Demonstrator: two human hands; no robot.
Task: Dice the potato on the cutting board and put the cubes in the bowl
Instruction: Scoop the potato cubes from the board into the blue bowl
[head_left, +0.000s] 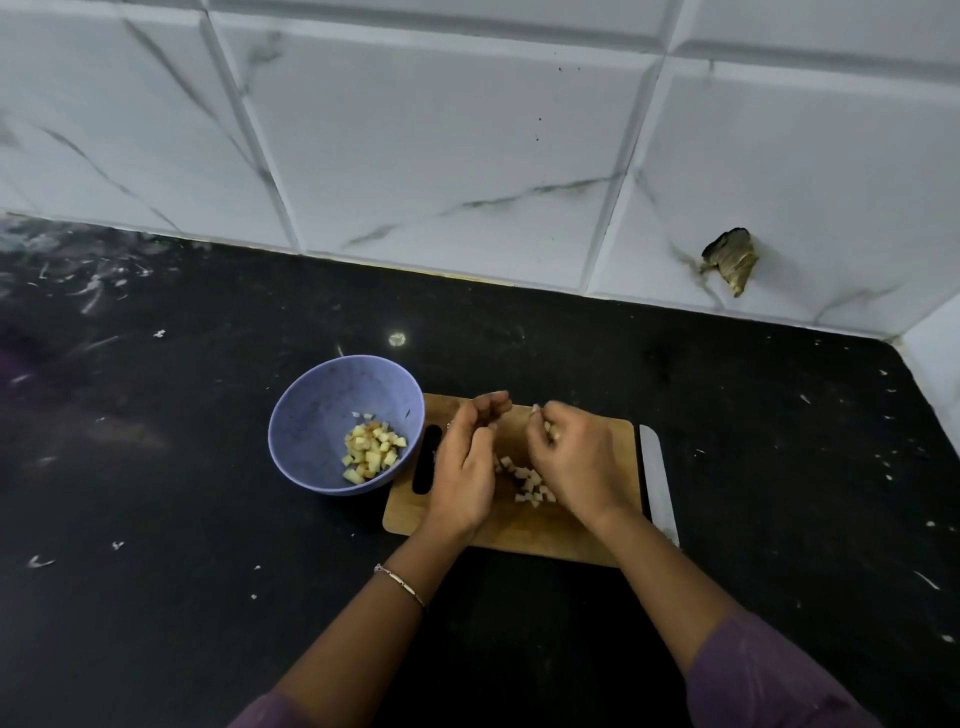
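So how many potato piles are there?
2: one pile in the bowl, another pile on the cutting board between the left hand and right hand, which grips more cubes; some may be hidden.

No legible text, label, brand, number or sign anywhere in frame. Bowl (322, 405), cutting board (519, 538), knife blade (657, 478), wall tiles (441, 156), countertop (779, 467): no markings readable.

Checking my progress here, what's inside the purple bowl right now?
A small pile of diced potato cubes lies at the bottom of the purple bowl, toward the cutting board. Anything beneath the pile is covered.
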